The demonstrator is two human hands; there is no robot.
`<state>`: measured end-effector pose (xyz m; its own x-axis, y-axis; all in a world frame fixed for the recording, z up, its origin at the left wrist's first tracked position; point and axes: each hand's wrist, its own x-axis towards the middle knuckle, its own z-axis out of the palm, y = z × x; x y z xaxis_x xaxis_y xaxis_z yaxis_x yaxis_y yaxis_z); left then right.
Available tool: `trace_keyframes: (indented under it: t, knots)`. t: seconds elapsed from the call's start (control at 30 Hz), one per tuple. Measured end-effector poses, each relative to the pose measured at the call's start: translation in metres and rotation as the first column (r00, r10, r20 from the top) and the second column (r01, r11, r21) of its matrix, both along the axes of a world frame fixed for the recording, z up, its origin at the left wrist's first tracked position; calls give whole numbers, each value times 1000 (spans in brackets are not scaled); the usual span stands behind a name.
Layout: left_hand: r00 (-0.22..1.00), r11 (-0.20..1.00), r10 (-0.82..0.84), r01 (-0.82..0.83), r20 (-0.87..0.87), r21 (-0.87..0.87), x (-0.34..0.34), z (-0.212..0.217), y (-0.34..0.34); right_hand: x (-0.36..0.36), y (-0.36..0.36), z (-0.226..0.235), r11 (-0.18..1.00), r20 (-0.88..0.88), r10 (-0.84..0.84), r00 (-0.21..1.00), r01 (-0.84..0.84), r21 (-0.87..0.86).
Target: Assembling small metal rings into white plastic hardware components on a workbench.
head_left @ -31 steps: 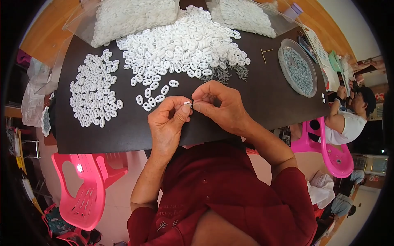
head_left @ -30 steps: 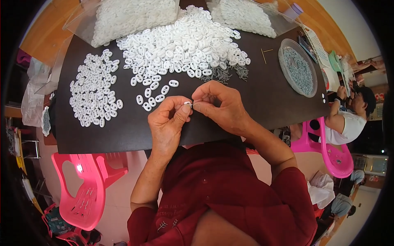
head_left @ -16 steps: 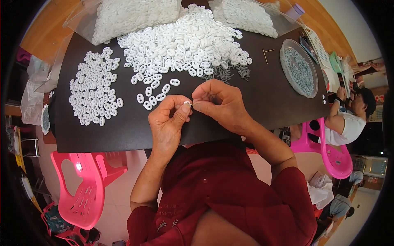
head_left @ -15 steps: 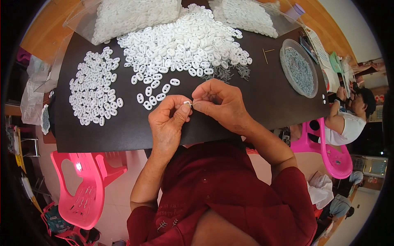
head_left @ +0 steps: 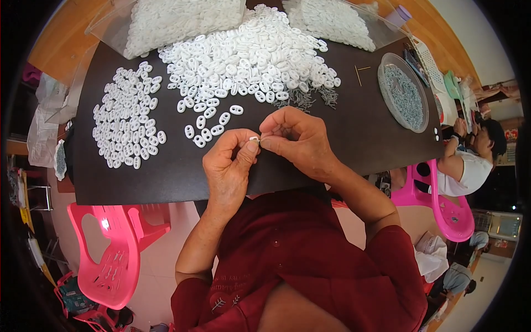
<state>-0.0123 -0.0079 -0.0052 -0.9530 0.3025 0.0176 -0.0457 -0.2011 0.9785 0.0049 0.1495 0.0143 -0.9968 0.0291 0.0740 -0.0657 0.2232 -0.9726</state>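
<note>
Near the table's front edge, my two hands meet at the fingertips. My left hand (head_left: 228,165) pinches a small white oval plastic piece (head_left: 254,138) between thumb and forefinger. Against that piece, my right hand (head_left: 303,143) has thumb and forefinger pressed together; what they grip is too small and covered to make out. Several loose white two-hole ovals (head_left: 206,134) lie just beyond my left hand. Behind them rises a large heap of the same ovals (head_left: 243,63). Small grey screw-like pieces (head_left: 301,98) are scattered at the heap's near right edge.
At left is a spread group of white ovals (head_left: 124,119). Clear bins (head_left: 105,27) of white pieces stand at the back. A round clear tub (head_left: 381,83) holds grey small parts. Thin brass-coloured rods (head_left: 358,74) lie beside it. Another person (head_left: 470,160) sits at right.
My hands stay joined at the white piece; the left has shifted very slightly to the right. One loose oval beside my left hand no longer shows.
</note>
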Motion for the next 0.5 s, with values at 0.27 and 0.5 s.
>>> trace_keyframes:
  t: [0.27, 0.5]
  knots:
    - [984, 984, 74, -98, -162, -146, 5, -3, 2, -2, 1, 0, 993, 112, 13, 994, 0, -118]
    - [995, 994, 98, -98, 8, 38, 0, 2, 3, -9, -2, 1, 985, 100, 30, 994, -12, -174]
